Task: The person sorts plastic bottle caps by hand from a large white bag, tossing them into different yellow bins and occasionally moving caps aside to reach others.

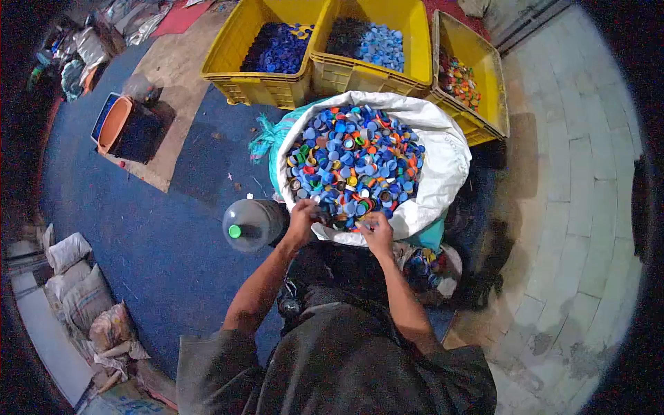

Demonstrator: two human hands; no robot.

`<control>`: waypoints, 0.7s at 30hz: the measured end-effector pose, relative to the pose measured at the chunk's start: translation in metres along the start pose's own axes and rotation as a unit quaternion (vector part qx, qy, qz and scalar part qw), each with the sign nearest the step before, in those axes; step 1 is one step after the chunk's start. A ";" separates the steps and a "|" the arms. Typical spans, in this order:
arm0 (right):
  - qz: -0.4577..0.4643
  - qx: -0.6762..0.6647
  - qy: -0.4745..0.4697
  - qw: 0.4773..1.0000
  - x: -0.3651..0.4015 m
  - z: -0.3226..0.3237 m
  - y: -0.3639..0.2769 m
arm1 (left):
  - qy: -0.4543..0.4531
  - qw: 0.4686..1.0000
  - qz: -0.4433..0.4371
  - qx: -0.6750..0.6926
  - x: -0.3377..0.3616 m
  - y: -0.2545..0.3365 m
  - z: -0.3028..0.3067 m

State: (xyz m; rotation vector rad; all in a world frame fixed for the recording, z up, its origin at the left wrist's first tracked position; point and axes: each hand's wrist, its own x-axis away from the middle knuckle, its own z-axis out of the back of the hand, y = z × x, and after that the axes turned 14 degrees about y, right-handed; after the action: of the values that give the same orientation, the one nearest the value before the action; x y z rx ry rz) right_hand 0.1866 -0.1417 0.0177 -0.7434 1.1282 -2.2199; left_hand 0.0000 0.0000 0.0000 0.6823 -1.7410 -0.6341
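Observation:
A white woven sack (443,166) with its mouth rolled open is full of plastic bottle caps (356,155), mostly blue, with orange, green, yellow, white and brown among them. My left hand (301,220) is at the sack's near left rim, its fingers bent together close to a small white piece. What they pinch is too small to make out. Over the caps by the near rim, my right hand (377,232) has its fingers curled inward, and whatever is between them is hidden. A big clear bottle with a green cap (236,231) is just left of my left hand.
Beyond the sack stand yellow crates, one with dark blue caps (280,48), another with light blue caps (380,47), a third with orange and mixed caps (458,83). A smaller bag of caps (448,266) sits near my right forearm. An orange tub (115,124) is at left.

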 end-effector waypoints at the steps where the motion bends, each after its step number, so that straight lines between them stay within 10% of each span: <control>1: 0.073 0.029 0.009 0.997 -0.002 -0.002 -0.007 | 0.011 0.995 0.040 0.087 0.006 0.005 0.005; 6: 0.244 0.130 -0.009 0.961 -0.023 -0.022 -0.023 | 0.030 0.962 0.170 0.212 0.011 -0.001 0.049; 21: 0.209 0.013 0.019 0.978 -0.040 -0.045 -0.021 | 0.042 0.997 0.064 0.027 0.023 -0.023 0.050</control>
State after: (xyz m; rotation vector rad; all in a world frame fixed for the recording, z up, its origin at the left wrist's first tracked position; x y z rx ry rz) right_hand 0.1799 -0.0795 0.0030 -0.4068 1.1494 -1.8939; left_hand -0.0504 -0.0283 -0.0140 0.6204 -1.7144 -0.4647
